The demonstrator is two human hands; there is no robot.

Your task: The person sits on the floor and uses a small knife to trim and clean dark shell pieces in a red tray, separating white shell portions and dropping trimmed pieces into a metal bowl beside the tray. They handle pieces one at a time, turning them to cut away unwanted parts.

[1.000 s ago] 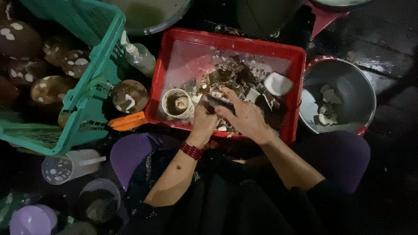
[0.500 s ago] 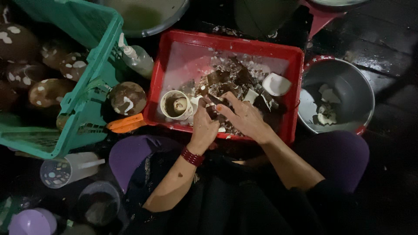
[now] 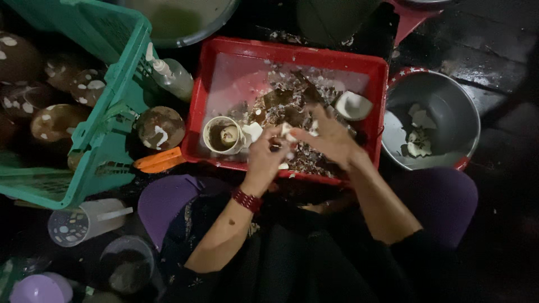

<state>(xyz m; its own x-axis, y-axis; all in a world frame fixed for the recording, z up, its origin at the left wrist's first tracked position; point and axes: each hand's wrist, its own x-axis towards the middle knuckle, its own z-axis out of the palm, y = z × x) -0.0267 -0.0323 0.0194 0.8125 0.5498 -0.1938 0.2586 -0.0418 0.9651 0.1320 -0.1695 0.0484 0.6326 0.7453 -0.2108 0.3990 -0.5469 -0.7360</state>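
— What are the hands doing in the head view?

— Both are over the near half of the red plastic tray (image 3: 197, 106). The left hand (image 3: 264, 157) has its fingers curled and pressed together around a small white piece of coconut flesh (image 3: 287, 132). The right hand (image 3: 328, 137) meets it from the other side, fingers stretched out toward the left and touching the same piece.

— Which way does that piece point?

— It is too small and too covered by fingertips to tell its long axis.

— What else lies in the tray?

— A heap of brown and white shell scraps (image 3: 292, 101), a halved coconut shell (image 3: 223, 134) open side up at the left, and a white-lined shell half (image 3: 352, 105) tilted at the right.

— And around it?

— A grey metal basin (image 3: 449, 106) with white flesh pieces stands just right of the tray. Left of the tray there is a whole brown coconut (image 3: 160, 128), an orange-handled tool (image 3: 160, 160) lying nearly level, a clear bottle (image 3: 171, 77) tilted, and a green plastic crate (image 3: 106, 140) with more coconuts beyond it. A clear lidded cup (image 3: 84, 221) lies on its side at lower left. No labels are readable.
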